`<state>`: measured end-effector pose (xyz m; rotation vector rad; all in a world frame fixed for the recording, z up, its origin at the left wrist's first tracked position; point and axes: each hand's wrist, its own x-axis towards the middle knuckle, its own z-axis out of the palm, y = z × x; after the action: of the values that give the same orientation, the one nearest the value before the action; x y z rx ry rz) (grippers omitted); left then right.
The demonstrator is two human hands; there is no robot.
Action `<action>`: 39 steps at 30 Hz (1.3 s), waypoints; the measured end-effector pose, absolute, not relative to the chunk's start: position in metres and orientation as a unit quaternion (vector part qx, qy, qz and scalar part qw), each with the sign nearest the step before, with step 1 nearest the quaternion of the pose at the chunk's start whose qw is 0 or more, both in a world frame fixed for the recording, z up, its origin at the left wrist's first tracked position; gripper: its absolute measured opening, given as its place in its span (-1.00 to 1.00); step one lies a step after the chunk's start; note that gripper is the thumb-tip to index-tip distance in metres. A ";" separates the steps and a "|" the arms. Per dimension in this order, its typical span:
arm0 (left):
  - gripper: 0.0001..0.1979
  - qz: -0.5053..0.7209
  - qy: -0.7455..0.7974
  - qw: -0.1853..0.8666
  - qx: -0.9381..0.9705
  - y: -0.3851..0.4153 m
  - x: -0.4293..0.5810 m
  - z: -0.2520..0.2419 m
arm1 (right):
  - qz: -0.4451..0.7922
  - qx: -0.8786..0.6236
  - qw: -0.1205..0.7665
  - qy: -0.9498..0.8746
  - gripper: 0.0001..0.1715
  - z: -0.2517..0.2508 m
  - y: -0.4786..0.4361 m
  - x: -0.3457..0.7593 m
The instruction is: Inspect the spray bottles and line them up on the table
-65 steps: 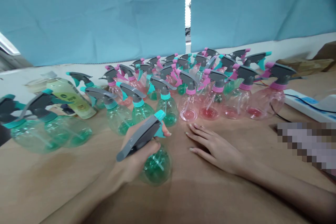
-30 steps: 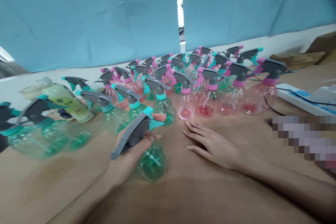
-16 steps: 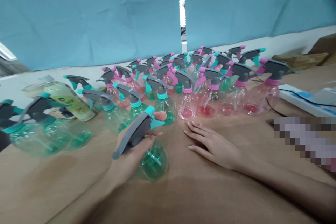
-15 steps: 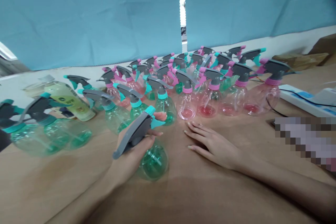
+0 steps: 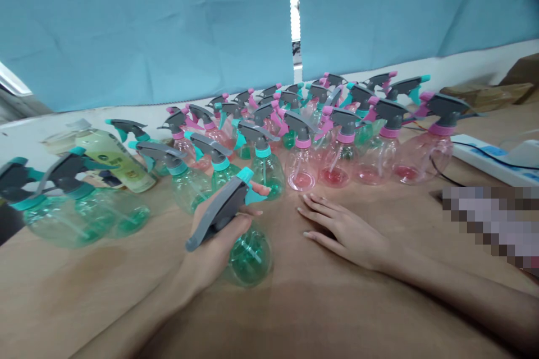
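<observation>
My left hand (image 5: 219,241) is wrapped round the neck of a green spray bottle (image 5: 251,261) with a grey and turquoise trigger head, which stands on the wooden table (image 5: 295,314). Its nozzle points up and to the right. Flat on the tabletop, fingers spread, lies my right hand (image 5: 341,230), holding nothing. Just beyond its fingertips stands a clear pink spray bottle (image 5: 301,171) with a pink collar. Another green spray bottle (image 5: 269,174) stands close behind the held one.
Several more pink and green spray bottles (image 5: 334,165) crowd the back of the table. At left is a pale green labelled bottle (image 5: 115,157). A white power strip (image 5: 484,157) with cables lies at right, near a blurred-out patch (image 5: 492,219) and cardboard (image 5: 488,95). Blue cloth (image 5: 147,28) hangs behind.
The whole view has shifted very slightly to the right. Both hands and the held spray bottle keep the same pose relative to the table.
</observation>
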<state>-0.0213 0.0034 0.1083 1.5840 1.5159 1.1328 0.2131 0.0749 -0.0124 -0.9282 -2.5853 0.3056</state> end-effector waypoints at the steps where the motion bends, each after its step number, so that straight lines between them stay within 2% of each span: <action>1: -0.73 0.430 0.583 0.332 0.603 0.003 -0.021 0.109 | 0.110 -0.329 0.191 -0.918 -0.37 -0.012 0.075 0.213; 19: -0.85 0.437 0.598 0.315 0.594 0.004 -0.025 0.107 | 0.115 -0.329 0.197 -0.916 -0.37 -0.011 0.075 0.213; 28: -0.81 0.417 0.576 0.339 0.616 0.001 -0.024 0.112 | 0.119 -0.332 0.207 -0.912 -0.37 -0.013 0.075 0.213; 39: -0.81 0.420 0.621 0.326 0.576 -0.002 -0.028 0.102 | 0.114 -0.330 0.199 -0.916 -0.36 -0.012 0.075 0.213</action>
<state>-0.0275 -0.0016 0.1023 1.5100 1.6264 1.1009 0.2134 0.0753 -0.0122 -0.9245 -2.5617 0.3184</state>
